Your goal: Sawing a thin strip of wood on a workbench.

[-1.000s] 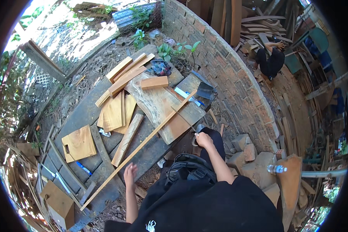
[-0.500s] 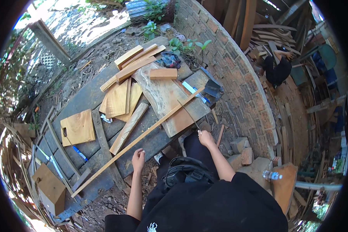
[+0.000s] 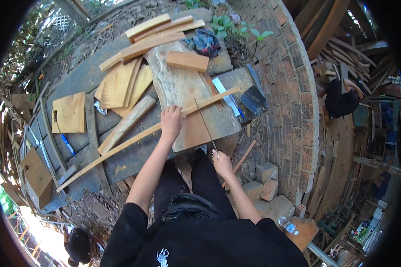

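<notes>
A long, thin wooden strip runs slantwise over the worktable and across a thick wooden slab. My left hand is closed on the strip, holding it down on the slab. In my right hand is the handle of a saw, near the slab's close edge. Its long, narrow blade points away from me and crosses the strip just right of my left hand. Whether the teeth touch the wood is too fine to tell.
A wooden block lies on the slab's far part. Left of it are stacked strips, thin boards and a board with a slot. A dark dustpan sits right. A brick wall borders the table; a person sits beyond.
My left hand has come up from the table's near edge onto the strip. The saw has stayed across the strip in my right hand. The whole view has shifted.
</notes>
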{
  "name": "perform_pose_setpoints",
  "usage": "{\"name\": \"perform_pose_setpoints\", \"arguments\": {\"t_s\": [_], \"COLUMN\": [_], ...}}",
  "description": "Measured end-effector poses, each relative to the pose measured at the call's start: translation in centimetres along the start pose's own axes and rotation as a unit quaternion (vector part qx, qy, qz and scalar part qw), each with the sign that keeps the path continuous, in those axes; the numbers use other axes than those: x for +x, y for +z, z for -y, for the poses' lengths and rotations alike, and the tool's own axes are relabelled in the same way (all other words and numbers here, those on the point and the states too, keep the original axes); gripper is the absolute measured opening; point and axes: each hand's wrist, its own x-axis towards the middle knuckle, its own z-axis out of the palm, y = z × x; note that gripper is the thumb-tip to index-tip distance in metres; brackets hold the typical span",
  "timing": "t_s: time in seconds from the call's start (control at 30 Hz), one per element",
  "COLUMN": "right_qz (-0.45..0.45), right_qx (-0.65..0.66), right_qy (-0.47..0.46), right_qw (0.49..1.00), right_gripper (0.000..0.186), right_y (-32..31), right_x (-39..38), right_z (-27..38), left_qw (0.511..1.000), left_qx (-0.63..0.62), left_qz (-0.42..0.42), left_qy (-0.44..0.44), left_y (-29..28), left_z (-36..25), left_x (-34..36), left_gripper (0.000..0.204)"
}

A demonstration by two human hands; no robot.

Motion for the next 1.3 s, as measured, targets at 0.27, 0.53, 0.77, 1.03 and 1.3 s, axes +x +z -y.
{"name": "perform_pose_setpoints", "arguments": {"t_s": [0.27,0.53,0.77,1.03,1.3], "right_qz": [0.04,0.042,0.015,0.034,0.036], "right_qx": [0.005,-0.04,-0.023,-0.008,-0.002], "right_qy": [-0.015,-0.009,-0.067,-0.028,-0.01], "right_qw": [0.999,0.998,0.997,0.999,0.999], "right_gripper": [0.04,0.027,0.025,0.036,0.035], "right_y": [-2.4,-4.6,-4.5,-4.3,-3.6], "right_x": [-0.6,-3.1,-0.6,-1.4,-1.3], "right_z": [-1.1,-1.1,-0.3,1.0,1.5], "left_qw": [0.985,0.99,0.998,0.812,0.79], "left_qx": [0.106,0.07,-0.013,0.142,0.155], "left_qz": [0.109,0.103,-0.034,-0.12,-0.064], "left_qy": [0.075,0.064,-0.053,-0.554,-0.59], "left_y": [2.6,3.6,4.7,7.9,8.7], "left_z": [0.7,-0.9,-1.5,-1.0,-1.7], "left_x": [-2.5,-4.6,-2.9,2.3,2.5], "left_gripper": [0.017,0.015,0.026,0.054,0.057]}}
